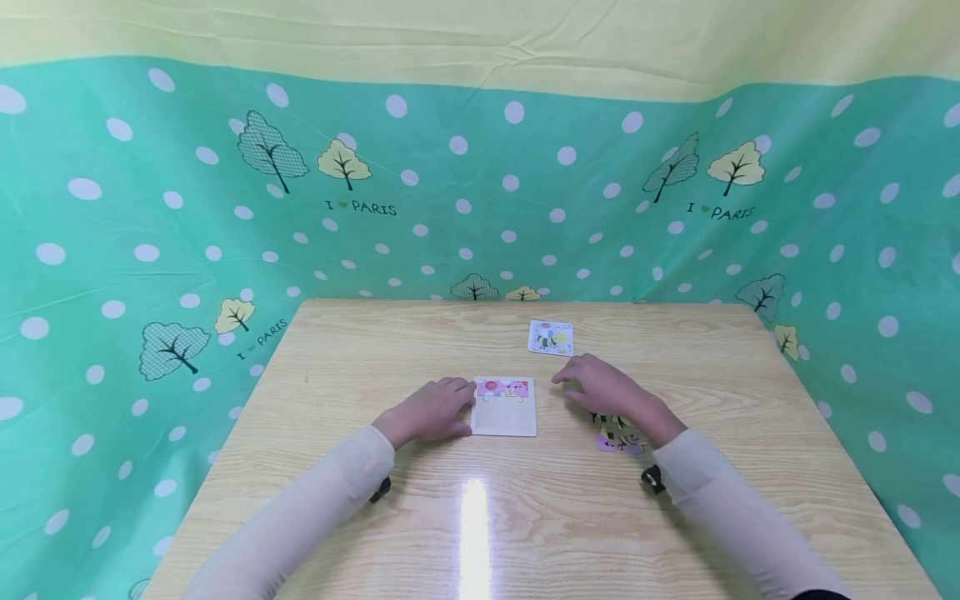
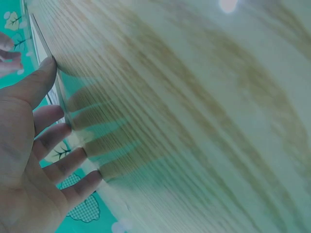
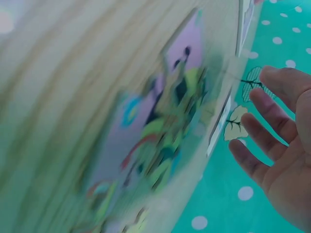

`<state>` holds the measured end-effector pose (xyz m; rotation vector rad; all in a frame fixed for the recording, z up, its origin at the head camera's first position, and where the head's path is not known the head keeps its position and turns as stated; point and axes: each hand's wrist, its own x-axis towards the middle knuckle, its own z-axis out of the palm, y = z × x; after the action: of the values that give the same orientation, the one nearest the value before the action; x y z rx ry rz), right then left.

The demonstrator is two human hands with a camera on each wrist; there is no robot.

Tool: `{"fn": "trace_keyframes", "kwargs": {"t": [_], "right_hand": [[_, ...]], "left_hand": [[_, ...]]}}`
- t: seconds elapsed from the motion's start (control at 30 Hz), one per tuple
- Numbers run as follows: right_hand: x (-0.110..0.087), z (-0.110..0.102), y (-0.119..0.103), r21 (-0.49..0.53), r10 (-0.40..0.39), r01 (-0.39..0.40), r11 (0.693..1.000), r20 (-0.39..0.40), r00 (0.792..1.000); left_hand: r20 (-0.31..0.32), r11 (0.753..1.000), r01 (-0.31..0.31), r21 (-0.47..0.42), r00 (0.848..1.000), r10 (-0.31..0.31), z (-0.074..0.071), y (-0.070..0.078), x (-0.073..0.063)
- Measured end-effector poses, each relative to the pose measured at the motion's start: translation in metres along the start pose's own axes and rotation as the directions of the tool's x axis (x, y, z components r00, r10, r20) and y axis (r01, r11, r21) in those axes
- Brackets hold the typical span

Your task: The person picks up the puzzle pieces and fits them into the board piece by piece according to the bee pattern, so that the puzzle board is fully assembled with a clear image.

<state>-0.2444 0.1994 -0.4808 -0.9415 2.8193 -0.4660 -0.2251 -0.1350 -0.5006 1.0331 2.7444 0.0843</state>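
Observation:
A white square puzzle tray (image 1: 506, 419) lies flat on the table, with pink jigsaw pieces (image 1: 517, 388) set along its far edge. My left hand (image 1: 437, 408) rests at the tray's left side, thumb and fingertips right at the rim; its fingers look loosely extended in the left wrist view. To the right of the tray, my right hand (image 1: 606, 388) hovers with fingers spread and slightly bent, holding nothing. Beneath its wrist is a cluster of loose jigsaw pieces (image 1: 618, 442), partly hidden in the head view. In the right wrist view these pieces (image 3: 121, 133) show purple, yellow and black parts, blurred.
Behind the right hand lies a square picture card (image 1: 551, 338) showing a yellow and black bee. The wooden table (image 1: 360, 350) ends at a green dotted cloth (image 1: 420, 275) at the back and sides. Bright light reflects off the near tabletop.

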Motion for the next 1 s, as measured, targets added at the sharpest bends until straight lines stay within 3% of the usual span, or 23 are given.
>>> {"fn": "trace_keyframes", "kwargs": {"t": [0.57,0.73,1.0], "right_hand": [[-0.038,-0.002,0.02,0.009,0.043,-0.044,0.999,0.083,0.996],[-0.044,0.0,0.022,0.008,0.079,-0.081,0.997,0.119,0.99],[-0.046,0.003,0.024,-0.033,0.065,-0.062,0.998,0.115,0.991]], "left_hand": [[0.003,1.0,0.009,0.006,1.0,-0.009,0.001,-0.001,0.001],[-0.006,1.0,0.0,0.018,1.0,0.0,0.002,-0.002,0.001],[-0.012,1.0,-0.02,0.005,1.0,0.02,0.001,-0.002,0.001]]}}
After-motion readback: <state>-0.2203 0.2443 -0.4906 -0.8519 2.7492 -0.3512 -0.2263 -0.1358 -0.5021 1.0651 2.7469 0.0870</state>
